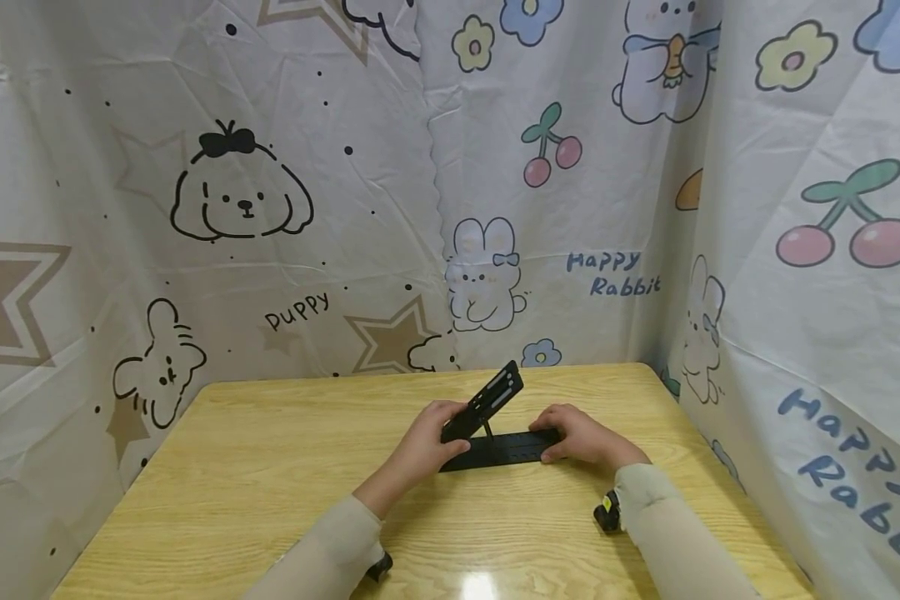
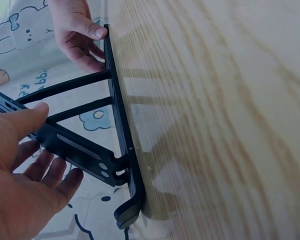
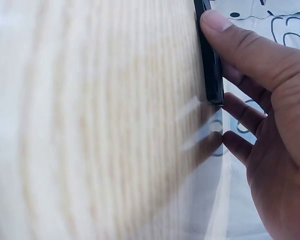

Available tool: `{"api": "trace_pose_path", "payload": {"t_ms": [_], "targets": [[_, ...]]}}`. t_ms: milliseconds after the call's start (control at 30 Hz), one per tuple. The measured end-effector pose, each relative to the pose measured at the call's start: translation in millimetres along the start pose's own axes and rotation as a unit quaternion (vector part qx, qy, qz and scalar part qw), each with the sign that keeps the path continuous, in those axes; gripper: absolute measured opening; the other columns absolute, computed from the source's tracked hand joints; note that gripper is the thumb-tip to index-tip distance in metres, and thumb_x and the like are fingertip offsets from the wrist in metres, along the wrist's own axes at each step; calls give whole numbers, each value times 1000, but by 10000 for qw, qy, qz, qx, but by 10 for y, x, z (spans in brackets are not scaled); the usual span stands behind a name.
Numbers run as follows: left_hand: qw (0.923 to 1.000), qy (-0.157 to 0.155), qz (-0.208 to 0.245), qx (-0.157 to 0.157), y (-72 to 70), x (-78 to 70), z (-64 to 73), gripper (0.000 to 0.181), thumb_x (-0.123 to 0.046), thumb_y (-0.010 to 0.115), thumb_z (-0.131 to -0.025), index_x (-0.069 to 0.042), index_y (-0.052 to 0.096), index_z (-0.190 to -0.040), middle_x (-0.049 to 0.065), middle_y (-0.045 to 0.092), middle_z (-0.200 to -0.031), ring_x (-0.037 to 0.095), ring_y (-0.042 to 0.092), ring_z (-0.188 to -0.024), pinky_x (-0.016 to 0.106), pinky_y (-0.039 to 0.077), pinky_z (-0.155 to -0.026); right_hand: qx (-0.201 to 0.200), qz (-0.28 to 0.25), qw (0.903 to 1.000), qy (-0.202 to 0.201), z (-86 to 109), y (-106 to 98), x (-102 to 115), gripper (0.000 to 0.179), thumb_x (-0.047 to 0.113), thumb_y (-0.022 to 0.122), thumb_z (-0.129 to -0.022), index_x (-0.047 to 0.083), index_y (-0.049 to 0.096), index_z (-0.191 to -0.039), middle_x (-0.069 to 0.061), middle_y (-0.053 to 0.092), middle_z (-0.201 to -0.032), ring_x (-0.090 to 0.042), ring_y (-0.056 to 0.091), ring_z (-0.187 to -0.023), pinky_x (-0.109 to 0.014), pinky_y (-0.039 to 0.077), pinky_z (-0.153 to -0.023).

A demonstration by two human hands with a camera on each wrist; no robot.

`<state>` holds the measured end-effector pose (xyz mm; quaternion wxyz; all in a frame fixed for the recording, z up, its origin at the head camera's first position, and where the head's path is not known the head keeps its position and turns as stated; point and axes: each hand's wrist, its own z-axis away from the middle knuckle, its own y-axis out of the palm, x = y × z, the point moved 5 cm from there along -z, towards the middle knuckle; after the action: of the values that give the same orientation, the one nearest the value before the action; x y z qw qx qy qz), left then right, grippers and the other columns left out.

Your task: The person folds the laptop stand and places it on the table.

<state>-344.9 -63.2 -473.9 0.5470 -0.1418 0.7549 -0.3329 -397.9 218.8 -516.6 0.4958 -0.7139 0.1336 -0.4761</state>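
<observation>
A black folding stand lies on the wooden table with its slotted upper panel tilted up. Two thin struts join the panel to the flat base, and the hinge end shows a curled lip. My left hand holds the raised panel, thumb on one face and fingers at the other side. At the base's right end, my right hand grips it, with the thumb on its upper side. The lower fingertips of that hand are near the tabletop.
The wooden table reaches a patterned cloth curtain at the back and right. A small black device is strapped at each wrist, the right one hanging below the sleeve. Light reflects off the front of the tabletop.
</observation>
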Motion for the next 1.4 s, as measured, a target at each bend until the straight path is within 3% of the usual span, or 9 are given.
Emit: {"api": "trace_pose_path", "payload": {"t_ms": [133, 400, 667, 1033, 1400], "targets": [[10000, -88, 13, -8, 5, 13, -18, 59, -17, 77, -93, -15, 55, -148, 7, 51, -148, 29, 54, -131, 50, 49, -107, -12, -21, 10000, 66, -7, 4, -4, 52, 27, 87, -82, 12, 71, -129, -3, 63, -128, -30, 53, -124, -58, 40, -110], [9999, 52, 89, 9, -22, 32, -52, 58, -14, 76, -93, -12, 56, -147, 9, 51, -148, 30, 54, -132, 50, 49, -108, -94, 189, 9998, -46, -6, 15, 31, 50, 26, 86, -83, 11, 71, -128, -4, 64, -125, -31, 55, -120, -59, 42, -107], [9997, 199, 112, 7, -65, 94, -124, 52, -11, 76, -93, -8, 59, -143, 13, 54, -146, 32, 55, -131, 49, 50, -106, -24, 175, 9992, 359, 5, 70, 60, 51, 32, 87, -83, 13, 71, -127, -1, 63, -122, -25, 55, -117, -54, 44, -106], [9991, 313, 288, 50, -123, 174, -206, 48, -7, 72, -95, -8, 60, -142, 14, 53, -148, 33, 54, -134, 50, 51, -105, -18, 388, 9986, 365, 64, 128, 209, 57, 38, 85, -84, 14, 69, -133, 2, 61, -119, -20, 54, -110, -47, 48, -98], [9983, 294, 474, 184, -150, 241, -235, 47, -4, 69, -97, -9, 59, -143, 13, 53, -148, 33, 52, -136, 50, 49, -107, 180, 159, 9990, 371, 123, 220, 356, 64, 42, 85, -83, 12, 66, -135, -2, 59, -117, -19, 54, -107, -47, 49, -96]]}}
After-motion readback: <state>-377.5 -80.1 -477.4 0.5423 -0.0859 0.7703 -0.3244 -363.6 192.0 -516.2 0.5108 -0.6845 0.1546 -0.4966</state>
